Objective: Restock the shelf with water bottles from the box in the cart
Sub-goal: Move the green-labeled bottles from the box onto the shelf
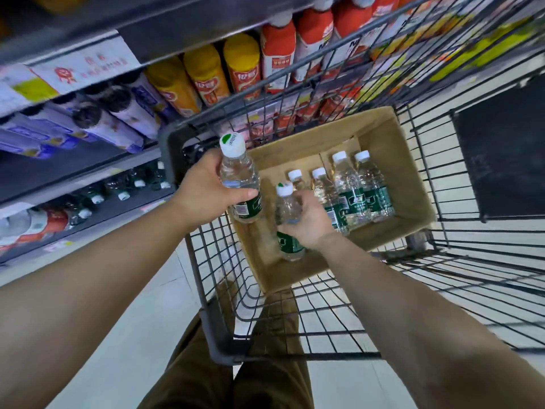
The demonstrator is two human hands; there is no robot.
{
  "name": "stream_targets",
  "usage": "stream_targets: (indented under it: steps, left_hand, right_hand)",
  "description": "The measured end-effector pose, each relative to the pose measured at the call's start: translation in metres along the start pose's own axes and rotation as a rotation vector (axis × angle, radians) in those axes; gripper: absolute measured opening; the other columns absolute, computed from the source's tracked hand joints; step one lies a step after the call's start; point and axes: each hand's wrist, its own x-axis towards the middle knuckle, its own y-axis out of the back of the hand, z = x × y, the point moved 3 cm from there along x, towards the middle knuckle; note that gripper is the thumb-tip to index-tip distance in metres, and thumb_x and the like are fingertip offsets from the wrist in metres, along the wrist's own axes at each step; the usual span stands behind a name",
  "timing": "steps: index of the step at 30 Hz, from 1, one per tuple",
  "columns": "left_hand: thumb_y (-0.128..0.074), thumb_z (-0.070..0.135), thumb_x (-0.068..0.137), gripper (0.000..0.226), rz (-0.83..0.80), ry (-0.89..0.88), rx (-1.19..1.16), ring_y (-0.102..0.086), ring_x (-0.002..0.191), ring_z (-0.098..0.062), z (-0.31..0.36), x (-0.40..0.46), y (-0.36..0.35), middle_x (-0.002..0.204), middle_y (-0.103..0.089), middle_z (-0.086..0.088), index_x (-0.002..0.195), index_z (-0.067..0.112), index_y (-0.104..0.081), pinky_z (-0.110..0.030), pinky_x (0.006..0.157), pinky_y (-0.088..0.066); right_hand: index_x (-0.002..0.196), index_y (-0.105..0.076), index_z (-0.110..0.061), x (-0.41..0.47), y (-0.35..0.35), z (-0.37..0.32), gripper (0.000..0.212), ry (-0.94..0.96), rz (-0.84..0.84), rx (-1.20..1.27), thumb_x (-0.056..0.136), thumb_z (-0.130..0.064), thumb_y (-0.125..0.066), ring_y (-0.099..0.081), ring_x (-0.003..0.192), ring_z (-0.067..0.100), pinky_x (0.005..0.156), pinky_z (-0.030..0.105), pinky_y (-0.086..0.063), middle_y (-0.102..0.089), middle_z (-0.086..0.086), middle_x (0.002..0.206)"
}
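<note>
Over box [407,160]: left hand [203,190] grips water bottle [240,184]; right hand [306,222] grips second bottle [287,219].

Both bare forearms were extended forward and downward, roughly parallel, with the wrists kept straight. The left hand [203,190] was held higher, its fingers and thumb curled closed in a grasp. The right hand [309,222] was lowered further, fingers likewise wrapped shut.

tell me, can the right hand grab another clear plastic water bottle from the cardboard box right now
Probably not: the right hand is already closed around a clear plastic water bottle, though the cardboard box is open-topped.
</note>
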Motion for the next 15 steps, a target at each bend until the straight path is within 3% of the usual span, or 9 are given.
stream_targets:
  steps: [3, 4, 6, 8, 11, 12, 15]
  left_hand:
    - [-0.089, 0.02, 0.068, 0.068, -0.022, -0.019, -0.001, -0.066, 0.103, -0.015, 0.022, -0.025, 0.009, 0.113, -0.068, 0.005, 0.126, 0.019, -0.052, -0.038, 0.099, -0.051]
    - [-0.091, 0.026, 0.063, 0.074, -0.021, -0.021, -0.011, -0.067, 0.103, -0.015, 0.031, -0.037, 0.014, 0.113, -0.068, 0.004, 0.126, 0.019, -0.052, -0.04, 0.099, -0.051]
    - [-0.09, 0.04, 0.052, 0.089, -0.012, -0.031, -0.042, -0.068, 0.104, -0.017, 0.045, -0.061, 0.029, 0.116, -0.07, 0.002, 0.129, 0.017, -0.053, -0.044, 0.099, -0.052]
    - [-0.092, 0.032, 0.057, 0.085, 0.006, -0.038, -0.091, -0.068, 0.102, -0.015, 0.057, -0.087, 0.048, 0.114, -0.071, 0.001, 0.13, 0.015, -0.053, -0.042, 0.1, -0.052]
    - [-0.087, 0.01, 0.071, 0.046, 0.031, -0.065, -0.183, -0.067, 0.081, 0.003, 0.069, -0.133, 0.088, 0.091, -0.071, 0.012, 0.104, 0.024, -0.058, -0.02, 0.083, -0.053]
    - [-0.087, 0.01, 0.07, 0.043, 0.042, -0.07, -0.217, -0.065, 0.073, 0.009, 0.07, -0.151, 0.104, 0.083, -0.07, 0.017, 0.098, 0.026, -0.057, -0.013, 0.076, -0.051]
    - [-0.093, 0.029, 0.048, 0.073, 0.103, -0.097, -0.312, -0.071, 0.094, -0.006, 0.063, -0.21, 0.159, 0.098, -0.077, 0.008, 0.111, 0.017, -0.059, -0.025, 0.09, -0.055]
  right_hand:
    - [0.138, -0.038, -0.013, -0.029, 0.031, -0.024, 0.078, 0.083, -0.001, 0.02, 0.075, -0.017, -0.083, -0.053, 0.108, 0.013, 0.091, 0.008, -0.039, -0.053, -0.004, 0.118]
    - [0.137, -0.039, -0.015, -0.037, 0.039, -0.035, 0.077, 0.118, -0.001, 0.025, 0.074, -0.018, -0.084, -0.054, 0.109, 0.013, 0.091, 0.008, -0.041, -0.054, -0.005, 0.119]
    - [0.135, -0.04, -0.018, -0.055, 0.053, -0.06, 0.08, 0.17, -0.02, 0.036, 0.07, -0.02, -0.087, -0.056, 0.114, 0.019, 0.102, 0.027, -0.045, -0.057, -0.002, 0.124]
    - [0.137, -0.037, -0.019, -0.075, 0.066, -0.091, 0.085, 0.221, -0.065, 0.056, 0.069, -0.021, -0.087, -0.055, 0.119, 0.021, 0.104, 0.034, -0.044, -0.057, -0.001, 0.127]
    - [0.137, -0.036, -0.022, -0.114, 0.073, -0.152, 0.085, 0.303, -0.166, 0.022, 0.07, -0.022, -0.087, -0.056, 0.115, 0.015, 0.096, 0.024, -0.044, -0.055, -0.009, 0.124]
    - [0.132, -0.038, -0.024, -0.128, 0.071, -0.175, 0.078, 0.337, -0.219, 0.013, 0.071, -0.019, -0.086, -0.059, 0.11, 0.012, 0.092, 0.02, -0.045, -0.055, -0.014, 0.119]
    - [0.117, -0.041, -0.028, -0.164, 0.044, -0.246, 0.064, 0.483, -0.372, -0.007, 0.075, 0.0, -0.079, -0.062, 0.093, -0.004, 0.087, 0.012, -0.05, -0.057, -0.02, 0.109]
